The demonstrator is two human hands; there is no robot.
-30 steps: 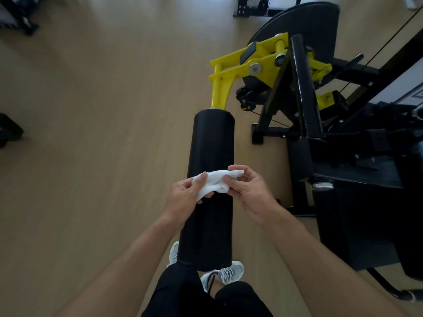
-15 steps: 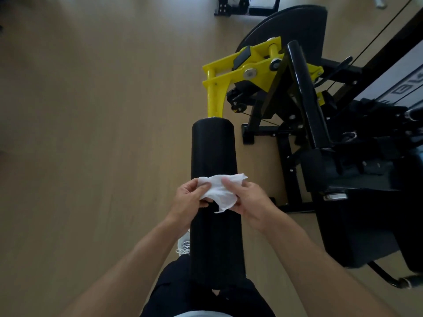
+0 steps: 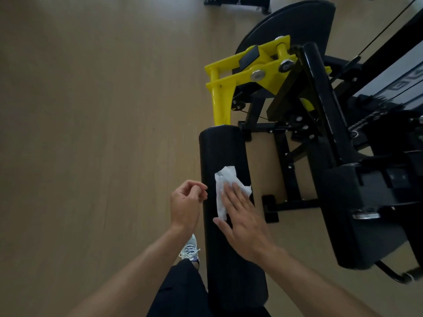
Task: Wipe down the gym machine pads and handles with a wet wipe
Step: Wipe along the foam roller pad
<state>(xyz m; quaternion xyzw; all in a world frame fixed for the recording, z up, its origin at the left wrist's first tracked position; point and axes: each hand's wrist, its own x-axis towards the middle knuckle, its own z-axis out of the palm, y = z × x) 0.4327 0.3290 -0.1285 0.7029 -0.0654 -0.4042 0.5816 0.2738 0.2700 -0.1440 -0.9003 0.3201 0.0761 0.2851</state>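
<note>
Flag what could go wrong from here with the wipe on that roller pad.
1. The right hand presses the wet wipe with flat fingers and no grip, so on the curved black roller pad it may bunch or slide off.
2. The wipe is crumpled and covers only a narrow strip, so a stroke could miss the pad's sides.
3. The left hand holds nothing beside the pad; if the pad rotates on its yellow arm, nothing steadies it.

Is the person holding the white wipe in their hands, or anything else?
Nothing is gripped. The right hand presses the white wipe flat against the black roller pad with straight fingers. The left hand hangs beside the pad, loosely curled and empty.
</note>
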